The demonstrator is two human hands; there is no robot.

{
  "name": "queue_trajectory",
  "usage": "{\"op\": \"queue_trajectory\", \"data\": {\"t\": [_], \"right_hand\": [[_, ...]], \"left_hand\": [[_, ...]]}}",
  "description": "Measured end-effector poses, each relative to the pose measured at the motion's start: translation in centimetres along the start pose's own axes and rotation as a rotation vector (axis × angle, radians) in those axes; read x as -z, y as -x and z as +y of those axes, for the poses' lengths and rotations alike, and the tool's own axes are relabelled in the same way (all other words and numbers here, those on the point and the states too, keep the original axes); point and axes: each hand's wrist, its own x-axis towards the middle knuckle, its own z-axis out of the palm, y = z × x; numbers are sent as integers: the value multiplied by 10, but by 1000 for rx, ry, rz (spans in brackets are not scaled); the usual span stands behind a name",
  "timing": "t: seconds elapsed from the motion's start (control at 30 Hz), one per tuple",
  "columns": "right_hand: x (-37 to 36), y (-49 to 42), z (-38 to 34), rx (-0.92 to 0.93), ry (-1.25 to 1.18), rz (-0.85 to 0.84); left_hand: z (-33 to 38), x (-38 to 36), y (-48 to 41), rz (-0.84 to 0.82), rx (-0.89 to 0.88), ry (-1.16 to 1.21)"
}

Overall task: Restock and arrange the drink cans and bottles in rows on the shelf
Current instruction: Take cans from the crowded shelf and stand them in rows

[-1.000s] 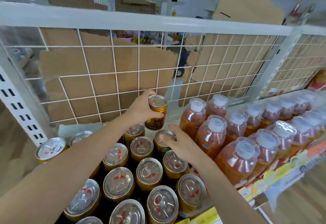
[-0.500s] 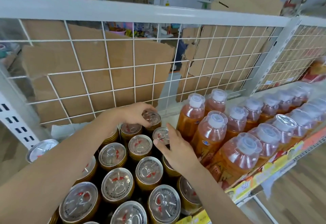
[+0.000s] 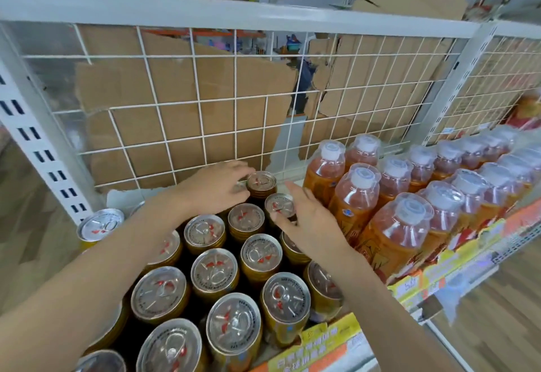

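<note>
Several gold drink cans with silver tops stand in rows on the left part of the shelf. The rearmost can stands upright near the wire grid. My left hand reaches over the rows, and its fingertips touch that can's left side. My right hand hovers with spread fingers just right of the can in front of it, the thumb against that can's near rim. Orange drink bottles with white caps fill the shelf to the right.
A white wire grid backs the shelf, with brown cardboard behind it. A slotted white upright stands at the left. Yellow price tags line the shelf's front edge. A lone can stands at the far left.
My left hand lowered the can it held in the air and set it down at the back of the row, then loosened its hold. My right hand shifted slightly back along the row.
</note>
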Motion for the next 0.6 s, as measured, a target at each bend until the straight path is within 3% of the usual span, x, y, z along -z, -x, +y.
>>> {"op": "queue_trajectory", "data": {"t": [0.23,0.43,0.6], "right_hand": [[33,47,0,125,-24,140],[59,102,18,141,-120,95],[93,151,49,90,-62,163]], "left_hand": [[21,12,93,256,44,-15],[54,-2,134,352,53,-11],[103,-25,133,389,20,78]]}}
